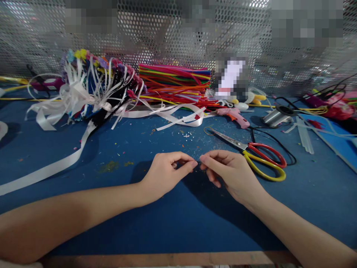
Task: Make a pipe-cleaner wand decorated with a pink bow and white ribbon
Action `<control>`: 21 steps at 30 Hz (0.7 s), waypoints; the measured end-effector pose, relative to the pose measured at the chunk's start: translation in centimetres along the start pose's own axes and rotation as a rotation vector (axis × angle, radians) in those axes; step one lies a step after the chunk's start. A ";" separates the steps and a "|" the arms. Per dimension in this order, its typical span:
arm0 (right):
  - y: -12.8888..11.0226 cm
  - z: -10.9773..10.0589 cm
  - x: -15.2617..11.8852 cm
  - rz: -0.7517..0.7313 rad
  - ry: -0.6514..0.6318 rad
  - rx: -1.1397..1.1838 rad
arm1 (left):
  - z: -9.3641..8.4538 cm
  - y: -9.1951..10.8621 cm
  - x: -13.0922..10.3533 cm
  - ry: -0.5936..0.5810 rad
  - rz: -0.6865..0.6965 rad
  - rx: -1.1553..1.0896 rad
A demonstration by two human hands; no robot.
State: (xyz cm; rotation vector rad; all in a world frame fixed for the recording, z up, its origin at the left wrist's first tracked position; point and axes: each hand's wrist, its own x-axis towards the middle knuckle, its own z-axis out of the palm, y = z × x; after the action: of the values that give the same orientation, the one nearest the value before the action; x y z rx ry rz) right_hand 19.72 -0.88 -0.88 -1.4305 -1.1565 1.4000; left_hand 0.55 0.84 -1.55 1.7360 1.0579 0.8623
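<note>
My left hand (169, 173) is pinched closed above the blue tabletop, thumb against forefinger. Facing it, almost fingertip to fingertip, my right hand (227, 169) pinches too. Whatever lies between the fingers is too small to make out. Just beyond the hands, several tiny white beads (186, 136) lie scattered on the table. Scissors (249, 147) with one red and one yellow handle rest beside my right hand, blades pointing left and away. A thin loop of wire (208, 131) lies at their tip.
Behind stand a ribboned bundle with colourful flowers (97, 82) and a heap of pipe cleaners (175, 82). White ribbon (50, 171) trails left. A pink glue gun (234, 116), a wire spool (279, 115) and clear glue sticks (304, 136) lie right, before a perforated metal screen (164, 41).
</note>
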 end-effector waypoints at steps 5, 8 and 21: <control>-0.5 0.2 -0.3 -0.007 0.011 0.099 | 0.0 -0.2 0.2 0.058 0.021 0.032; -0.8 0.3 -0.4 0.038 -0.005 0.197 | 0.0 -0.3 0.3 0.150 0.018 0.037; -0.3 0.7 -0.7 0.118 -0.253 0.037 | -0.3 -0.2 0.4 0.106 -0.021 -0.172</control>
State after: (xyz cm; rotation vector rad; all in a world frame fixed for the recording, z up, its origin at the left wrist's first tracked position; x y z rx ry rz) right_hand 18.98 -1.52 -0.50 -1.3423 -1.2108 1.7148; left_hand 0.41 1.34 -1.55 1.5483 1.0374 1.0113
